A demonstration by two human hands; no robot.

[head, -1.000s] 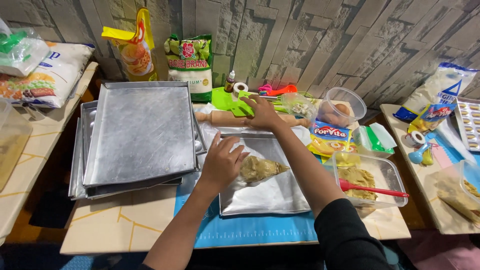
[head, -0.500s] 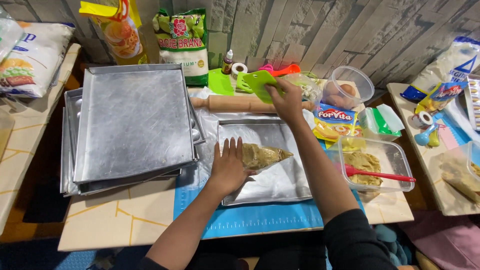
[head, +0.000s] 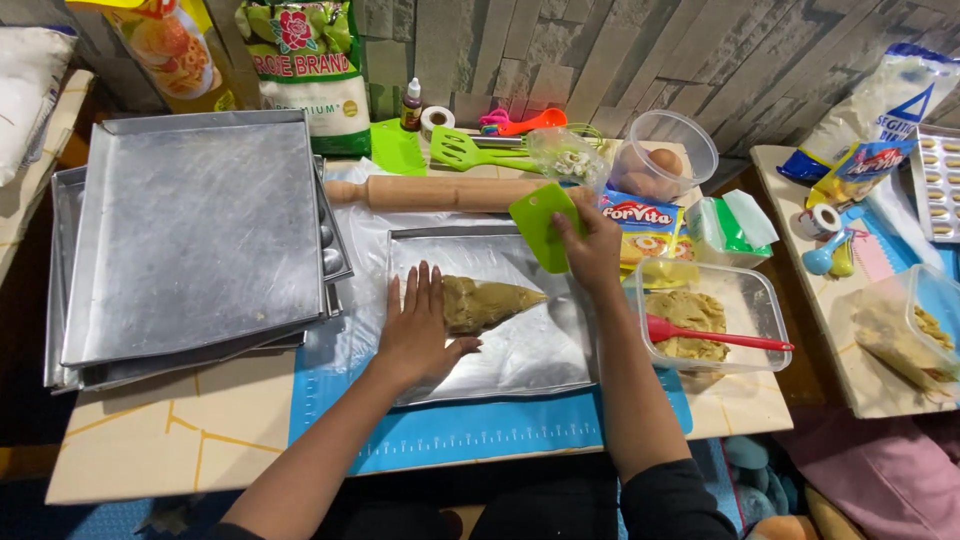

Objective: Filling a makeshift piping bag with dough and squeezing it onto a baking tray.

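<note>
Grip: my right hand [head: 592, 252] is closed round a green scraper [head: 543, 226], held by its lower edge, blade up, above the tray [head: 520, 365]. My left hand [head: 418, 325] lies flat and open, fingers spread, grasping nothing, palm pressing the wide end of the piping bag [head: 487, 303].
Bag: filled with tan dough, lying on the plastic-lined tray, tip pointing right towards the scraper.
Change: a second ago my right hand was up by the rolling pin [head: 450, 192] among the green tools; now I see it back over the tray with the scraper in it. The left hand has stayed on the bag throughout.
Meaning: I judge the fetching is done and the scraper is ready to work the bag, one hand steadying it.
Nearby: a clear tub [head: 735, 300] of dough with a red spatula [head: 715, 334] to the right; stacked pans [head: 190, 240] to the left; a blue mat [head: 470, 435] under the tray.
</note>
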